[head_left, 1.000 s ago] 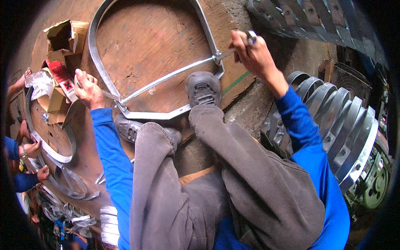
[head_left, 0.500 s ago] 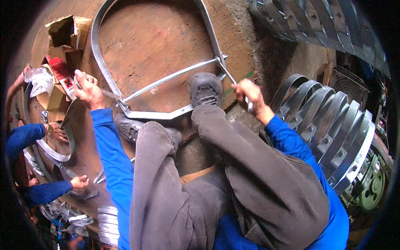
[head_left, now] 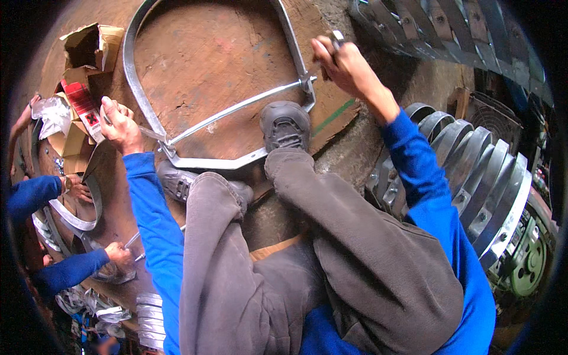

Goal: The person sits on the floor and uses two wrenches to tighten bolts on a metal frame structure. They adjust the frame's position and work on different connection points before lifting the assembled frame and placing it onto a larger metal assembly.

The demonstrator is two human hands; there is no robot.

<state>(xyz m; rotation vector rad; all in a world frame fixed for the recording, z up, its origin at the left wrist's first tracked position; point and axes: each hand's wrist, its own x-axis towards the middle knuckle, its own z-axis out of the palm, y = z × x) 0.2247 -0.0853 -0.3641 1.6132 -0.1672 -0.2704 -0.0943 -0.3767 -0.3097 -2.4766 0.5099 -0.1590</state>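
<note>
A bent flat metal hoop lies on a brown wooden board, with a long threaded rod spanning its two sides. My left hand is closed around a wrench, whose far end meets the rod's left end. Beyond the rod's right end, my right hand grips a metal tool, seemingly a wrench, mostly hidden by the fingers; its working end is near the nut, but I cannot tell if it touches. My right shoe rests against the hoop's near side, and my left shoe is partly beneath it.
Several curved metal bands stand stacked at the right, with more bands at the far right. Open cardboard boxes and a red-and-white box lie at the left. A co-worker's hands work beside another metal hoop.
My right hand has swung away from me with its tool, from below the rod's right end to beyond it. My left hand keeps its grip. The co-worker's nearer hand now holds a rod.
</note>
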